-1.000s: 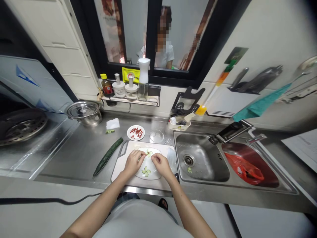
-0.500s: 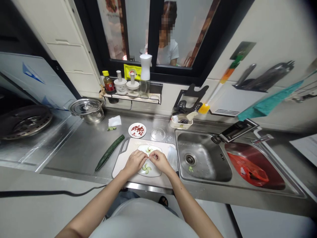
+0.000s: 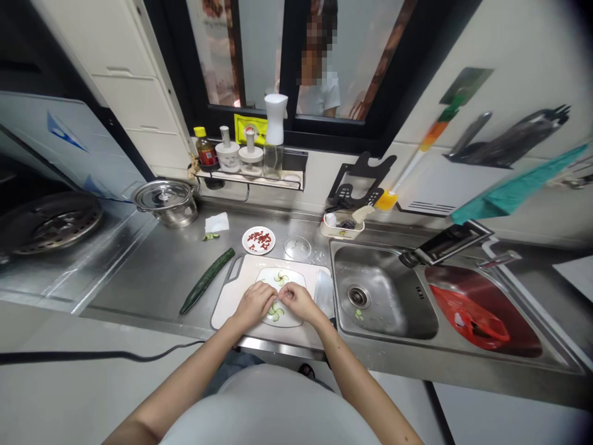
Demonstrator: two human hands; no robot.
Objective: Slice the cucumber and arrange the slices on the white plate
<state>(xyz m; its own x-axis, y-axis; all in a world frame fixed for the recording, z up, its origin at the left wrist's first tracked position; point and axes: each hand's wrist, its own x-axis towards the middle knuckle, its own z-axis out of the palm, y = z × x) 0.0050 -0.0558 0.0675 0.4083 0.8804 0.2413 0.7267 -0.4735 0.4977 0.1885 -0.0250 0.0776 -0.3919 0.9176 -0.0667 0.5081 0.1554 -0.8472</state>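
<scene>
Over plate (image 3: 293,319), L hand (image 3: 254,303) nr R hand (image 3: 299,300), cuke slices (image 3: 276,311) below

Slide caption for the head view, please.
Left hand and right hand close together over a white plate bearing fanned cucumber slices.

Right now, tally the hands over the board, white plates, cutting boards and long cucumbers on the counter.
Left hand and right hand: 2
Round plate and squarish plate, both white: 2
Cutting board: 1
Long cucumber: 1
Total: 6
</scene>
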